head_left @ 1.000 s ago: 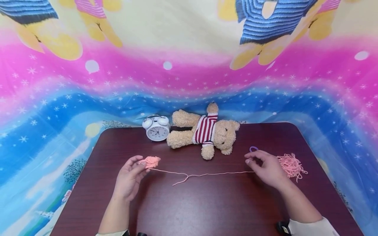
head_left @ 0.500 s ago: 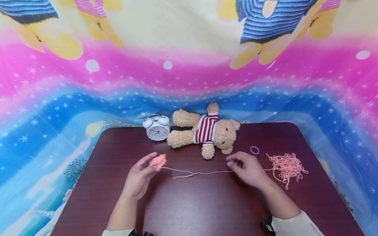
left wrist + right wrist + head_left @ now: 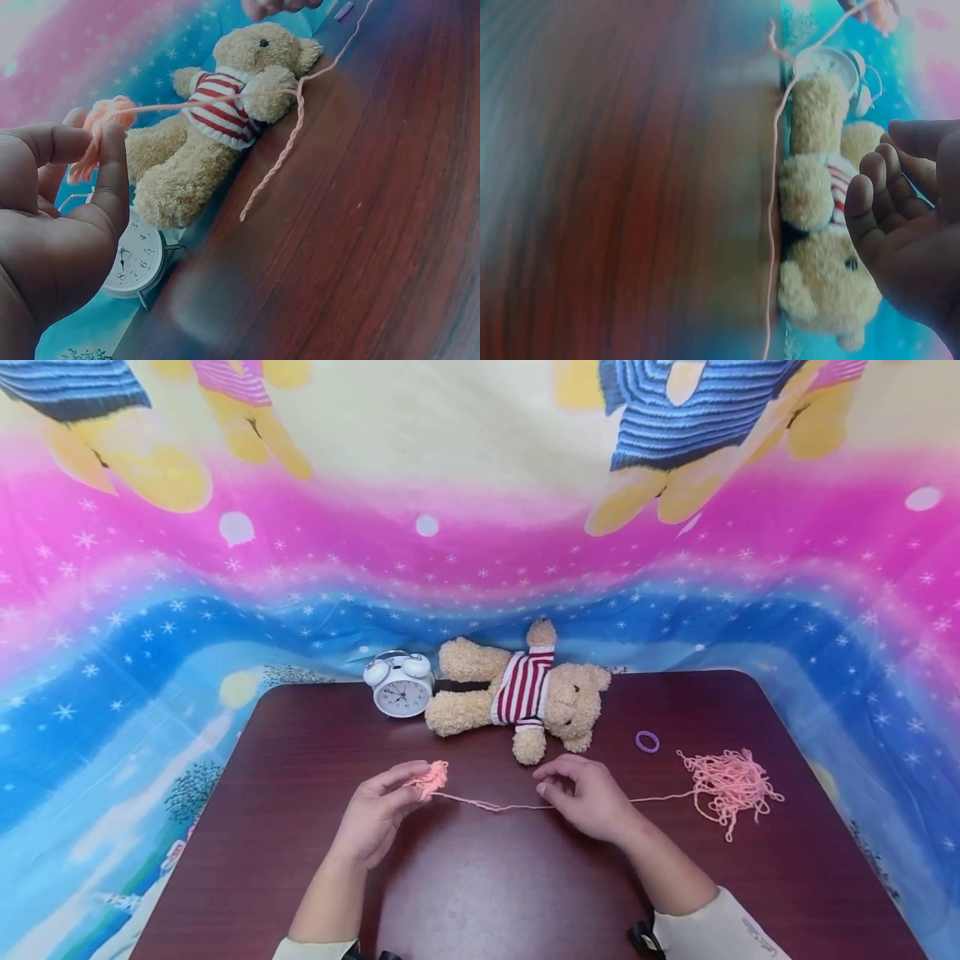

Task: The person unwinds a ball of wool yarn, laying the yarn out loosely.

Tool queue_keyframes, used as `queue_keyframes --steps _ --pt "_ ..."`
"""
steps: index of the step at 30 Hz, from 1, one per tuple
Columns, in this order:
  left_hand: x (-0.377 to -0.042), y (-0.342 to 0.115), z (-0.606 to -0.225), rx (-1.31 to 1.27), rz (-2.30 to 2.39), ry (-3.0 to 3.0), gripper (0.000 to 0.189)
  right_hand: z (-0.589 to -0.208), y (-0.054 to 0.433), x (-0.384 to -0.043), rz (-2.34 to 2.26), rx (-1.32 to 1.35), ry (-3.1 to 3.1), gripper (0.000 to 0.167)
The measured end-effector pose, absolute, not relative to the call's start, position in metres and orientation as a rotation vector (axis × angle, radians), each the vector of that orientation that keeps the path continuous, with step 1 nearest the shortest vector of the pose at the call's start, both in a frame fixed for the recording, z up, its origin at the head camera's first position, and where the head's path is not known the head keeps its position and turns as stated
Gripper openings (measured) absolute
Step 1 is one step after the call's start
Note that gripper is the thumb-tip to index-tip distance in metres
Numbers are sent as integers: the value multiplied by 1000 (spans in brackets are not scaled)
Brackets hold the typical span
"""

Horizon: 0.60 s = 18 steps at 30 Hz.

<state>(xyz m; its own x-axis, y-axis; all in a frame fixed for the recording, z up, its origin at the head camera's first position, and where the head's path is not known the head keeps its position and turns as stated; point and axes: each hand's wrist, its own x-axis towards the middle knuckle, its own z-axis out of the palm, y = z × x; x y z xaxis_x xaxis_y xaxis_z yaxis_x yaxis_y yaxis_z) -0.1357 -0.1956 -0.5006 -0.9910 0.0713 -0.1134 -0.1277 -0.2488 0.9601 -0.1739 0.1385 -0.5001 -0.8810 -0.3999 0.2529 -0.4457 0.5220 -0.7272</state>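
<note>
Between thumb and fingers, my left hand (image 3: 375, 818) pinches a small wound bundle of pink yarn (image 3: 431, 779), held above the table. A strand (image 3: 337, 60) runs from it to the right, with a short loose tail (image 3: 277, 165) branching off. My right hand (image 3: 588, 797) hovers near the middle, its fingers loosely bent and nothing between them; in the right wrist view the strand passes apart from this hand (image 3: 907, 225). Past the right hand, the strand leads to a loose tangled heap of pink yarn (image 3: 731, 787) on the table.
A teddy bear (image 3: 517, 689) in a red-and-white striped shirt lies along the back of the table (image 3: 480, 893). Left of it stands a white alarm clock (image 3: 401, 689). A purple ring-shaped band (image 3: 647, 742) lies near the yarn heap. Printed cloth (image 3: 480, 552) hangs behind.
My right hand has moved left, away from the yarn heap, uncovering the purple band. My left hand has shifted right with the yarn bundle, so the hands are closer together.
</note>
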Motion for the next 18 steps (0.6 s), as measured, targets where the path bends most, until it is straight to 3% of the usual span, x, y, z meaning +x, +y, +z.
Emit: queue_keyframes --steps 18 --pt "-131 -171 -504 86 2359 1700 30 -515 74 -165 1372 1001 -2676 24"
